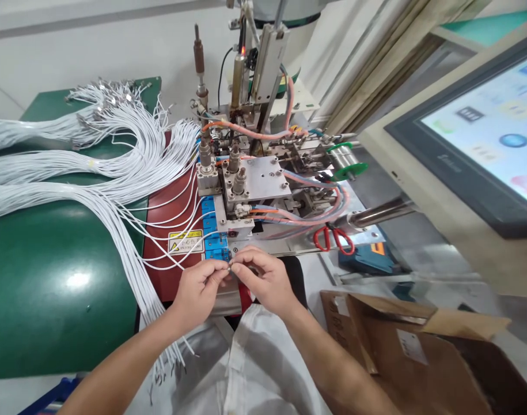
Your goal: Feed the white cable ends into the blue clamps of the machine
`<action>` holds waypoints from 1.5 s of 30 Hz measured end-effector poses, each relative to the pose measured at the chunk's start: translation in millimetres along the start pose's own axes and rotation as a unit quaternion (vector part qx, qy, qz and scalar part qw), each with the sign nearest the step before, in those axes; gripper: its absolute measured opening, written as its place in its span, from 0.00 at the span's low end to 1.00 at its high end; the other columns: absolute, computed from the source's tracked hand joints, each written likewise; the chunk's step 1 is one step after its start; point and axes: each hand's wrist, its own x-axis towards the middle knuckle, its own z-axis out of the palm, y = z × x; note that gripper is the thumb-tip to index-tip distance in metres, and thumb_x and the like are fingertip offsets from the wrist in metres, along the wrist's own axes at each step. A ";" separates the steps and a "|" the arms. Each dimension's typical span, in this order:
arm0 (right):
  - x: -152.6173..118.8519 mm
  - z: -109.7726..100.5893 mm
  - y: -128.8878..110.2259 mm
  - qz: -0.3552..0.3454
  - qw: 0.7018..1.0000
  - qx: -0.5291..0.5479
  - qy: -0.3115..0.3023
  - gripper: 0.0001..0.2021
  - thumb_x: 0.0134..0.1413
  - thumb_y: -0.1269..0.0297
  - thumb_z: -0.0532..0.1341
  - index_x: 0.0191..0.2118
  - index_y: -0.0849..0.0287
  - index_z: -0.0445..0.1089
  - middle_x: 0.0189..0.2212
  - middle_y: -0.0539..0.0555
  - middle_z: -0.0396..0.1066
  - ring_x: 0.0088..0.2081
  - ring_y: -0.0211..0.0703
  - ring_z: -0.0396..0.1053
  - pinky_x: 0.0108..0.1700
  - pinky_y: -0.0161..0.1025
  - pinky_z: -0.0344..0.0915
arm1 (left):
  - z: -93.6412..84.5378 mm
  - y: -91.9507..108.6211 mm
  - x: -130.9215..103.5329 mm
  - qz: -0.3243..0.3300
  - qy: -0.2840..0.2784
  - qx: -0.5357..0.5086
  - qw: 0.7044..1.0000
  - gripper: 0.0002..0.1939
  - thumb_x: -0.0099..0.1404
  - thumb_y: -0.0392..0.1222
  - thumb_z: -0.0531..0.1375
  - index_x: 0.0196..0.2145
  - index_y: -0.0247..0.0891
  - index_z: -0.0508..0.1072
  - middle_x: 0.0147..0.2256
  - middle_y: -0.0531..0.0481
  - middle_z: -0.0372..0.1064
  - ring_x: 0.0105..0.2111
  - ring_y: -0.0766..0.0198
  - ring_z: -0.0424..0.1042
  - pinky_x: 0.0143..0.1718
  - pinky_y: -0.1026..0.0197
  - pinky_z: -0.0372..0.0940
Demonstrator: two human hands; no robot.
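Observation:
My left hand (201,290) and my right hand (267,280) meet at the fingertips, just in front of the blue cable holders (209,222) on the machine's edge. Both are closed in a pinch over something tiny, too small and covered to name. White cables (177,223) arc from the left into the blue holders; one runs behind my left hand, and its end is hidden. Below my left forearm hang the loose ends of a white cable bundle (120,242), with bare tips showing.
A machine with a metal plate (263,178) and hoses stands ahead. A solder-like wire spool (344,161) and red-handled scissors (334,239) are at its right. A touchscreen (474,132) overhangs the right side, above a cardboard box (419,351). A green table (51,288) carries cable bundles.

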 end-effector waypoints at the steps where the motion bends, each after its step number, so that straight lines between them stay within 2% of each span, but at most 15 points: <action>1: 2.1 -4.0 -1.6 -0.003 1.000 -0.002 -0.023 0.03 0.48 0.71 0.59 0.27 0.58 0.69 0.25 0.50 0.67 0.29 0.37 0.66 0.33 0.36 0.63 | -1.4 -0.4 0.5 0.002 -0.012 0.006 1.000 0.09 0.63 0.40 0.52 0.31 0.36 0.71 0.27 0.51 0.69 0.25 0.69 0.68 0.28 0.67 0.65; 4: 7.0 -11.5 -7.2 -0.014 0.996 -0.018 -0.090 0.04 0.48 0.71 0.59 0.26 0.58 0.69 0.25 0.50 0.67 0.29 0.37 0.65 0.33 0.35 0.63 | -5.0 0.9 2.6 -0.002 -0.064 0.018 0.998 0.09 0.62 0.39 0.53 0.30 0.36 0.71 0.25 0.51 0.69 0.24 0.68 0.67 0.29 0.67 0.64; 6: 7.0 -9.2 -10.0 -0.011 0.996 -0.033 -0.084 0.05 0.47 0.72 0.59 0.24 0.59 0.67 0.24 0.49 0.66 0.28 0.36 0.64 0.32 0.35 0.62 | -5.0 2.4 3.5 -0.013 -0.069 -0.003 0.998 0.08 0.62 0.38 0.53 0.29 0.37 0.71 0.25 0.52 0.68 0.24 0.68 0.67 0.28 0.67 0.65; 11: -5.1 19.0 -9.1 0.034 0.994 -0.023 0.097 0.06 0.50 0.69 0.57 0.24 0.59 0.65 0.23 0.49 0.63 0.26 0.35 0.62 0.30 0.34 0.60 | 4.4 0.1 -1.2 -0.041 0.043 -0.068 0.996 0.09 0.61 0.43 0.54 0.31 0.36 0.71 0.28 0.51 0.69 0.25 0.68 0.68 0.28 0.67 0.66; 15: -12.7 32.9 -5.6 0.025 0.988 -0.045 0.148 0.06 0.50 0.69 0.56 0.24 0.59 0.66 0.23 0.50 0.64 0.27 0.37 0.63 0.32 0.35 0.61 | 10.0 -6.2 -5.8 -0.053 0.076 -0.053 0.994 0.10 0.62 0.44 0.55 0.33 0.35 0.70 0.27 0.51 0.69 0.25 0.68 0.68 0.28 0.68 0.65; 18: -13.7 29.3 -3.1 -0.017 0.987 -0.080 0.141 0.05 0.49 0.70 0.57 0.25 0.59 0.67 0.24 0.51 0.65 0.29 0.38 0.64 0.34 0.36 0.62 | 10.3 -7.0 -5.5 -0.061 0.069 -0.061 0.994 0.11 0.62 0.45 0.55 0.34 0.35 0.70 0.28 0.51 0.69 0.25 0.68 0.68 0.28 0.67 0.65; 20: -13.4 23.7 -0.8 -0.019 0.988 -0.085 0.124 0.05 0.49 0.70 0.58 0.25 0.60 0.67 0.24 0.51 0.66 0.28 0.38 0.64 0.33 0.36 0.62 | 9.5 -5.6 -4.1 -0.062 0.058 -0.069 0.994 0.11 0.62 0.45 0.54 0.36 0.34 0.70 0.28 0.51 0.69 0.25 0.69 0.68 0.28 0.67 0.66; 25: -11.1 14.2 5.9 0.058 0.994 -0.014 0.086 0.04 0.49 0.67 0.57 0.27 0.59 0.68 0.25 0.51 0.66 0.28 0.38 0.65 0.32 0.35 0.64 | 6.7 -5.0 -1.4 -0.030 0.017 -0.052 0.998 0.17 0.63 0.43 0.53 0.48 0.36 0.67 0.28 0.50 0.70 0.25 0.68 0.68 0.29 0.66 0.66; 29: -8.7 15.1 8.6 0.118 0.988 0.057 0.079 0.05 0.46 0.63 0.59 0.26 0.60 0.67 0.23 0.50 0.66 0.25 0.37 0.64 0.29 0.35 0.64 | 6.2 -8.4 -1.4 0.009 0.009 -0.013 1.000 0.15 0.63 0.42 0.52 0.46 0.39 0.70 0.31 0.50 0.71 0.25 0.69 0.67 0.30 0.67 0.65; 32: -9.0 16.1 8.3 0.147 0.983 0.073 0.081 0.07 0.45 0.62 0.60 0.25 0.60 0.66 0.21 0.49 0.66 0.23 0.36 0.64 0.27 0.35 0.63 | 7.7 -9.2 -0.9 0.006 0.015 -0.020 1.000 0.14 0.63 0.42 0.52 0.44 0.39 0.70 0.28 0.52 0.69 0.24 0.70 0.67 0.29 0.68 0.65; 35: -10.6 13.5 6.7 0.117 0.990 0.007 0.083 0.07 0.48 0.63 0.58 0.24 0.60 0.66 0.20 0.49 0.66 0.23 0.36 0.63 0.27 0.34 0.62 | 7.8 -7.4 0.8 -0.011 0.007 -0.024 1.000 0.13 0.63 0.42 0.52 0.43 0.37 0.69 0.25 0.53 0.68 0.24 0.70 0.67 0.29 0.68 0.64; 37: -10.8 9.8 6.3 0.054 0.993 -0.077 0.077 0.06 0.49 0.65 0.58 0.24 0.59 0.66 0.22 0.50 0.66 0.25 0.37 0.63 0.29 0.35 0.62 | 4.9 -5.0 2.9 -0.026 -0.009 -0.015 1.000 0.14 0.63 0.41 0.52 0.45 0.38 0.68 0.25 0.53 0.68 0.23 0.70 0.66 0.27 0.68 0.63; 40: -9.0 4.5 10.1 -0.025 0.981 -0.178 0.067 0.06 0.50 0.68 0.56 0.24 0.58 0.66 0.24 0.51 0.67 0.28 0.38 0.64 0.32 0.36 0.61 | -5.3 -1.0 7.8 -0.045 -0.049 0.033 0.997 0.16 0.62 0.39 0.53 0.49 0.41 0.65 0.28 0.54 0.70 0.25 0.69 0.67 0.28 0.68 0.62; 42: -6.6 3.3 16.6 -0.020 0.976 -0.208 0.068 0.06 0.51 0.68 0.55 0.25 0.58 0.65 0.24 0.51 0.66 0.28 0.38 0.64 0.32 0.36 0.60 | -14.2 0.4 11.5 -0.041 -0.060 0.086 0.994 0.15 0.61 0.38 0.54 0.46 0.43 0.67 0.31 0.54 0.71 0.29 0.68 0.69 0.32 0.67 0.63; 45: -3.3 5.7 29.2 0.018 0.972 -0.223 0.069 0.07 0.52 0.66 0.54 0.26 0.58 0.64 0.23 0.50 0.66 0.26 0.38 0.63 0.30 0.35 0.60 | -25.5 -1.5 15.8 -0.009 -0.054 0.177 0.983 0.08 0.60 0.37 0.54 0.37 0.41 0.71 0.32 0.53 0.71 0.32 0.65 0.70 0.35 0.64 0.63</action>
